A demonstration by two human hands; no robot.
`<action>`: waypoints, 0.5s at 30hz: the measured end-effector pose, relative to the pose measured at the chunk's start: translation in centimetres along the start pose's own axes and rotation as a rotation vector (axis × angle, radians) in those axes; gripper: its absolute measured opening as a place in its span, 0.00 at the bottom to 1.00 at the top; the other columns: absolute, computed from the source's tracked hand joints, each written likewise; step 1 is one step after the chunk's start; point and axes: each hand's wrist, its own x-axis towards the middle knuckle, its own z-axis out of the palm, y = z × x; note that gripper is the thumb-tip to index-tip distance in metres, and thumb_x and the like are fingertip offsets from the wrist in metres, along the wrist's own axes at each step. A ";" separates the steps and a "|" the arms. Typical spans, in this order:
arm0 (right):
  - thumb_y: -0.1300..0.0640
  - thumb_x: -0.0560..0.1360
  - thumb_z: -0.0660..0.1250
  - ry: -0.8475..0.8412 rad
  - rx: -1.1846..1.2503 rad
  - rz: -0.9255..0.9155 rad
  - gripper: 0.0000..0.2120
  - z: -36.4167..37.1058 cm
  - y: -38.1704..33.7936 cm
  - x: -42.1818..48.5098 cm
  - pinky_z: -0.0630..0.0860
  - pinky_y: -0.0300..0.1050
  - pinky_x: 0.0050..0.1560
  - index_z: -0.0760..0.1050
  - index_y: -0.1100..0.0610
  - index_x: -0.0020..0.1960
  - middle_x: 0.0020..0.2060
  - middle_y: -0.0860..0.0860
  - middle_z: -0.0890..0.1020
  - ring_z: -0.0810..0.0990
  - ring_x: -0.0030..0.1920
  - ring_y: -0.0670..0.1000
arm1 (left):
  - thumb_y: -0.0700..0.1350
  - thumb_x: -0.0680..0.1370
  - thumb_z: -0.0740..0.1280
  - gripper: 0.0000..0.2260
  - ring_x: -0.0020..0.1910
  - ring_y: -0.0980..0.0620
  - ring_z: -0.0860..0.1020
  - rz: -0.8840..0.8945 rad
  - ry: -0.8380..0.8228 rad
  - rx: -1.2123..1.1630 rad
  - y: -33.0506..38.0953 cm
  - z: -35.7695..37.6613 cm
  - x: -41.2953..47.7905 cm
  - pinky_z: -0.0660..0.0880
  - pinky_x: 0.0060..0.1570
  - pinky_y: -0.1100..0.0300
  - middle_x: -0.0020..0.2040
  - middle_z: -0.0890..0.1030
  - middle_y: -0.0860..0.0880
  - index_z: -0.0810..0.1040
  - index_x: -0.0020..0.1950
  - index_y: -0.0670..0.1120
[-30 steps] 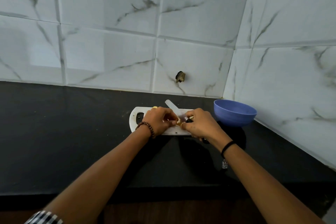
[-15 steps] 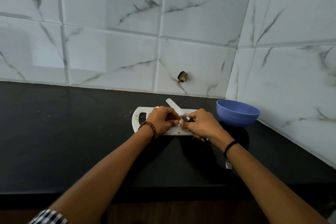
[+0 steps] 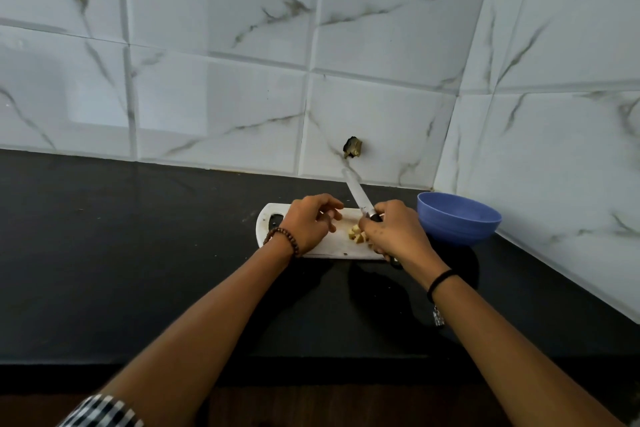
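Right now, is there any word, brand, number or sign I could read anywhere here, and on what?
None: no writing shows on the knife, the white cutting board, the blue bowl or the wall tiles.

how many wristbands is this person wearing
2. A brown beaded bracelet is on the left wrist, by the white cutting board; a black band is on the right wrist, over the dark counter. None other shows.

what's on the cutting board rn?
A few pale yellow cut pieces lie on the cutting board between the left hand and the right hand, which grips a knife. Whatever lies under the hands is hidden.
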 end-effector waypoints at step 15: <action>0.50 0.73 0.73 -0.026 -0.232 -0.052 0.06 0.3 0.4 1.3 0.81 0.52 0.48 0.81 0.51 0.48 0.44 0.50 0.83 0.83 0.48 0.55 | 0.48 0.81 0.60 0.13 0.61 0.53 0.72 -0.017 0.078 0.641 -1.9 -1.2 0.5 0.64 0.60 0.54 0.60 0.79 0.56 0.76 0.64 0.57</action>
